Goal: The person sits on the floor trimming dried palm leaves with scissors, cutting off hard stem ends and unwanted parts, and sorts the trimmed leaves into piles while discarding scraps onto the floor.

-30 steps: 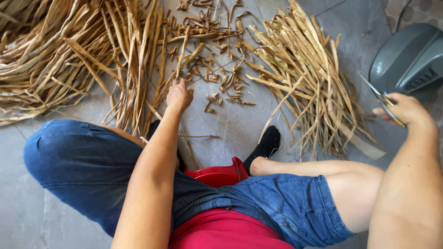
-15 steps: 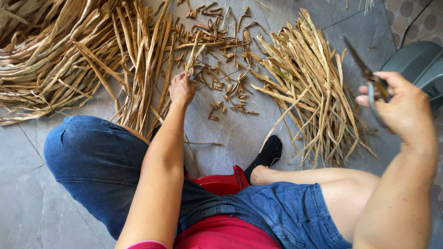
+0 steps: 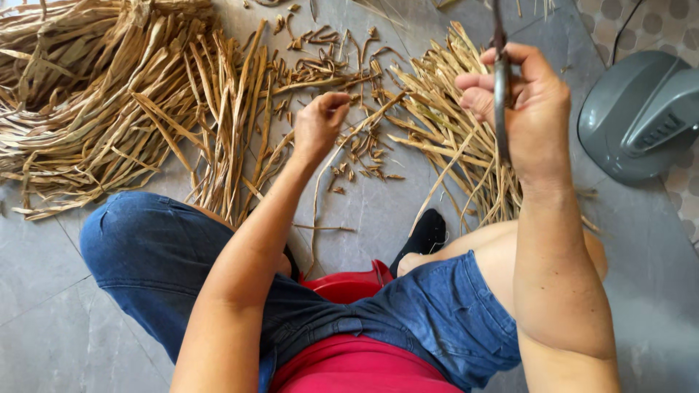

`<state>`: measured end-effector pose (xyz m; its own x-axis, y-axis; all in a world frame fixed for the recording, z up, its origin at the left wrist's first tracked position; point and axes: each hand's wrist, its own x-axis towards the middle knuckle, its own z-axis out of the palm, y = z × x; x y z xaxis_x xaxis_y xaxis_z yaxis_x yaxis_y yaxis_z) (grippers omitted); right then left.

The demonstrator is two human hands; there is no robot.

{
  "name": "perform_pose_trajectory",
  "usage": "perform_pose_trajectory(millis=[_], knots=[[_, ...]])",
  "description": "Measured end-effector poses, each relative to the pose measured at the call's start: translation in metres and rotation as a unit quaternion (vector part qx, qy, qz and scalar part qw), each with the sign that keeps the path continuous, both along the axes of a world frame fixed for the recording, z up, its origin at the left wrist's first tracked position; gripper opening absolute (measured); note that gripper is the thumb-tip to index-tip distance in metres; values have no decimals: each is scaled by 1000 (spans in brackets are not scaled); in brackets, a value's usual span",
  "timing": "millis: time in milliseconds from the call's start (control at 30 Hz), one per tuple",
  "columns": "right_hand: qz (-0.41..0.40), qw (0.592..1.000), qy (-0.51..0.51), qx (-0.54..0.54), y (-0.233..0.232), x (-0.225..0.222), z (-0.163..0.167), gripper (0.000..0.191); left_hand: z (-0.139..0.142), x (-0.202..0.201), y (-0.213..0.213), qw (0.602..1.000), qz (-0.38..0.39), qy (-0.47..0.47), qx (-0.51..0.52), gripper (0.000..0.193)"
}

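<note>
Grey tiled floor (image 3: 44, 291) carries a large heap of dried strips (image 3: 87, 94) at 10 o'clock and a sorted bundle (image 3: 451, 138) at 1 o'clock, with short scraps (image 3: 349, 156) between. Left hand (image 3: 319, 125) is pinched shut on one long strip (image 3: 328, 182), whose axis runs from 1 down to 6 o'clock. Right hand (image 3: 520, 102), raised at 2 o'clock, is fisted round a dark blade (image 3: 501, 87), held upright, well apart from the strip.

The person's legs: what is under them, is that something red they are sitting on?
Yes, a red seat shows between the thighs, on the grey tiled floor. Its shape and legs are hidden by the blue shorts. One black shoe peeks out.
</note>
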<state>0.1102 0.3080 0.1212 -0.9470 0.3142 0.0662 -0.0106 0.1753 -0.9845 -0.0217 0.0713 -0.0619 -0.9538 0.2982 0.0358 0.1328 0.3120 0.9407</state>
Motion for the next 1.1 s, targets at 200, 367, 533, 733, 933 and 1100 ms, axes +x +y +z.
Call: perform_pose_trajectory(millis=[200,367,533,733,933,1100], knots=[[20,999,47,-12,-15,23,10,40,-69,32,-42,949,-111,-39,-292,42],[1,1000,-11,-27,-13,23,-2,37,-99,59,-47,892,-223,-89,-384,59],[-14,996,-83,30,-14,7,-26,36,-76,59,-5,958,-54,-93,-265,45],[-12,944,-152,292,-28,-5,-49,41,19,99,33,997,-65,31,19,44],[22,977,-120,173,-59,-13,-71,42,78,145,-11,943,-223,243,-44,51],[99,992,-4,82,-77,5,-66,42,66,112,-36,970,-163,-61,169,32]])
